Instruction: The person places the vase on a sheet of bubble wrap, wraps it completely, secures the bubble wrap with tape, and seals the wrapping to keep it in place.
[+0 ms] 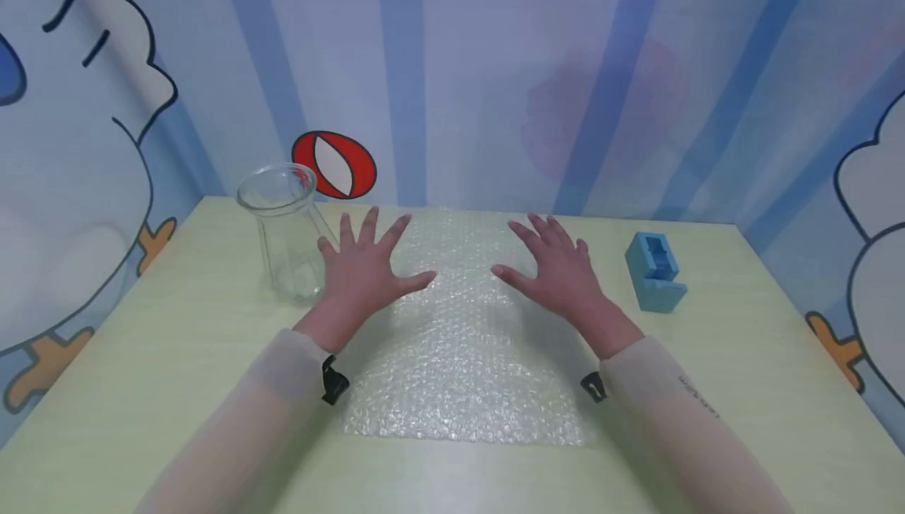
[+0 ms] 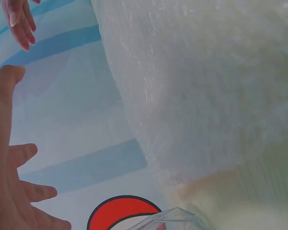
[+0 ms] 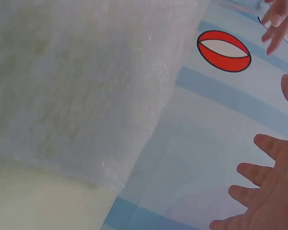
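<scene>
A sheet of bubble wrap [image 1: 467,341] lies flat on the table in the head view. My left hand [image 1: 362,272] hovers above its left edge with fingers spread, holding nothing. Just behind and left of that hand stands a clear glass vase [image 1: 279,223] with a flared rim, partly hidden by the fingers. Over the right part of the wrap, my right hand [image 1: 562,272] is spread the same way and holds nothing. A blue tape dispenser [image 1: 654,272] stands to its right. Both wrist views show the bubble wrap [image 2: 197,86] and straight fingers [image 3: 259,175] apart from it.
The pale yellow table [image 1: 184,388] ends at a printed cloth backdrop [image 1: 481,82] with blue stripes and a red-and-white ball. Cloth also rises along the left and right sides. Dark wrist mounts [image 1: 334,380] sit under both sleeves.
</scene>
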